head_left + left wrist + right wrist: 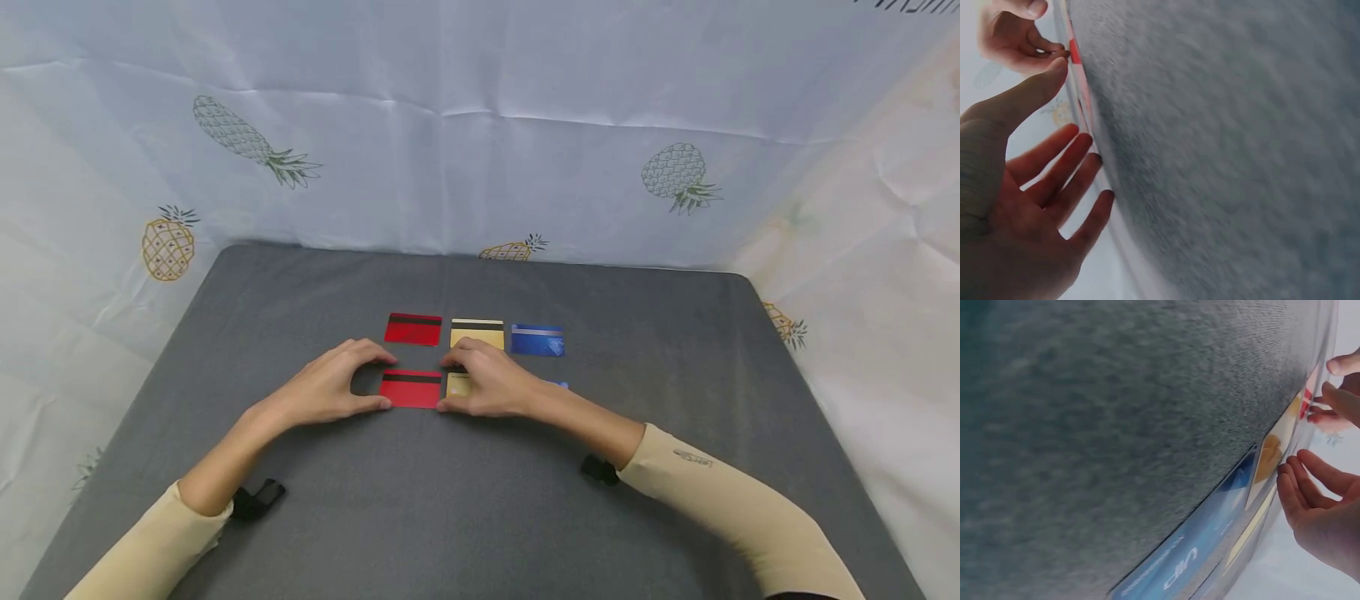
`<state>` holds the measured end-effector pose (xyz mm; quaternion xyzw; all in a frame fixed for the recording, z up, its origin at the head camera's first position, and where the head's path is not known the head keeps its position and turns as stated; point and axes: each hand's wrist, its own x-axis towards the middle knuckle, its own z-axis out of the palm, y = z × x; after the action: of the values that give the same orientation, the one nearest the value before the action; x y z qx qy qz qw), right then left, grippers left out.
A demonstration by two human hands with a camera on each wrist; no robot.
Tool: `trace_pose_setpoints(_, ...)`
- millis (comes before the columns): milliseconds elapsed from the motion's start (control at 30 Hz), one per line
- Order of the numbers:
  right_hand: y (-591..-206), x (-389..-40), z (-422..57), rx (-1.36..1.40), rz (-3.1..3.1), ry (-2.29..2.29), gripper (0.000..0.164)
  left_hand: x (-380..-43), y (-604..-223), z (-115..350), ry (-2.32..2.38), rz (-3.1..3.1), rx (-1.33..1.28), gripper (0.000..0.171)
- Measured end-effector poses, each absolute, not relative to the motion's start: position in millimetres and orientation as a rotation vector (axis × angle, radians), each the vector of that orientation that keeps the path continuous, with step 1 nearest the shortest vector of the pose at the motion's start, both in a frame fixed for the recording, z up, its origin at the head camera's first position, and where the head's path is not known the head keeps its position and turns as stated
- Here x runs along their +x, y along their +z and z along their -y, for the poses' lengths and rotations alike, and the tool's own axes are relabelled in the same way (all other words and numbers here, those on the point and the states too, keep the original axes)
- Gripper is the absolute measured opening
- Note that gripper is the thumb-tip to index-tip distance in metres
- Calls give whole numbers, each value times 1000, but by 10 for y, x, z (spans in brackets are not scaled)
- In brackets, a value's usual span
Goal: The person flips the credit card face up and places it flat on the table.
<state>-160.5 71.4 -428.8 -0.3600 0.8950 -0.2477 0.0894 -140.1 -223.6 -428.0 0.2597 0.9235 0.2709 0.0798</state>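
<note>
A red card (411, 393) with a black stripe lies flat in the near row, between the two hands. The left hand (322, 387) curves loosely at its left side, thumb tip by the near left corner and fingertips just beyond the far left corner. Over the near gold card (457, 385) reaches the right hand (491, 383), its thumb at the red card's near right corner; thumb and fingers stand apart. That hand hides most of the near blue card (562, 384), which the right wrist view shows lying beside the gold one. Neither hand visibly pinches a card.
Behind, in a second row, lie another red card (412, 332), another gold card (477, 327) and another blue card (537, 342). They rest on a dark grey cloth-covered table (465, 500). A pale curtain (450, 183) with pineapple prints hangs beyond the far edge.
</note>
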Motion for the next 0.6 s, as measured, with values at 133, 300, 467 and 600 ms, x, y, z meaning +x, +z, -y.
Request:
trace_pose_setpoints(133, -4273, -1624, -654, -1068, -2652, -720, 55, -1413, -4300, 2279, 798, -2759, 789, 52)
trace_pose_setpoints(300, -4252, -1642, -596, -1081, -2631, -676, 54, -1441, -4311, 2319, 804, -2747, 835, 52)
trace_pose_setpoints(467, -4234, -1632, -532, -1118, -2628, -591, 58, -1455, -4306, 2311, 777, -2744, 844, 50)
trace_pose_setpoints(600, -4230, -1618, -502, -1122, -2649, -505, 61, -1458, -4285, 2270, 755, -2745, 831, 49)
